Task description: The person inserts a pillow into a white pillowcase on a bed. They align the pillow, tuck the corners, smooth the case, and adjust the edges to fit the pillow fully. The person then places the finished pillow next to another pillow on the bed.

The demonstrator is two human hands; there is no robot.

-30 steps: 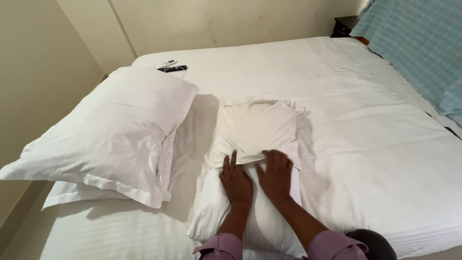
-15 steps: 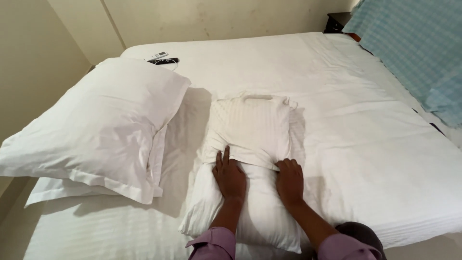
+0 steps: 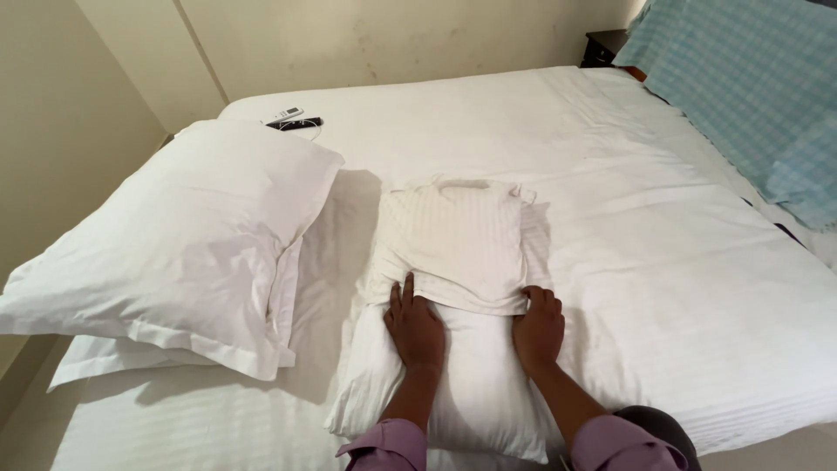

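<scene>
— Two hands on one small pillow [image 3: 453,384], is that right?

— Yes. It lies on the bed [image 3: 663,288] at about six o'clock, straight in front of the person, with a striped pillowcase [image 3: 458,240] pulled partway over its far end.

— How are the hands set?

— The left hand [image 3: 414,327] lies flat and spread, palm down on the bare pillow, fingertips touching the pillowcase's open hem. The right hand [image 3: 538,327] sits at the hem's right corner, fingers curled under the edge; it seems to pinch the cloth, though the grip itself is hidden.

— And the sleeves?

— Both cuffs [image 3: 388,447] are pale purple, at the bottom edge.

— What lies around it?

— At nine o'clock, just beside it, two large white pillows [image 3: 183,244] are stacked, the upper one plump. Past them at eleven o'clock, near the wall [image 3: 384,39], a white remote [image 3: 285,114] and a dark one [image 3: 295,123] rest on the sheet, touching. At two o'clock a blue checked blanket [image 3: 741,83] drapes the bed's far side, with a dark nightstand [image 3: 603,48] behind it.
</scene>
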